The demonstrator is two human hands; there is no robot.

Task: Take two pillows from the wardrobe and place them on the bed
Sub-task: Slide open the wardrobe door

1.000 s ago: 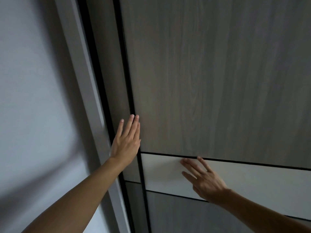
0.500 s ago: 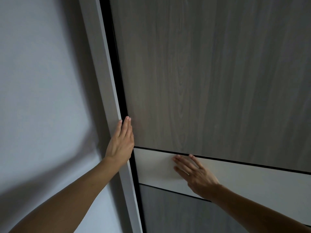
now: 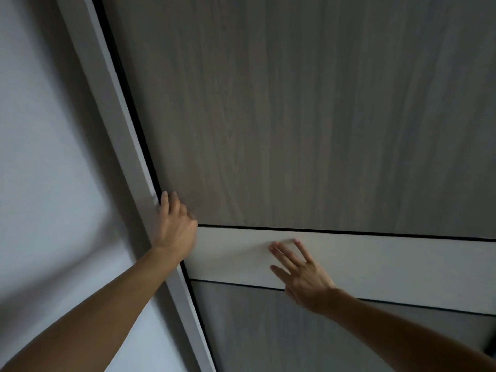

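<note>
The wardrobe's sliding door fills most of the view, grey wood grain with a white band across it. Its left edge meets the pale wardrobe frame, with only a thin dark gap between them. My left hand lies on that left edge, its fingers bent and the tips at the gap. My right hand is pressed flat on the white band with the fingers spread. Neither hand holds anything. No pillow and no bed are in view, and the wardrobe's inside is hidden.
A plain white wall runs along the left of the frame. Below the white band the door continues in grey wood grain. The room is dim.
The door has slid left until it meets the frame, covering the dark gap and the rear panel seen before. Both hands moved left with it, and my left fingers have bent.
</note>
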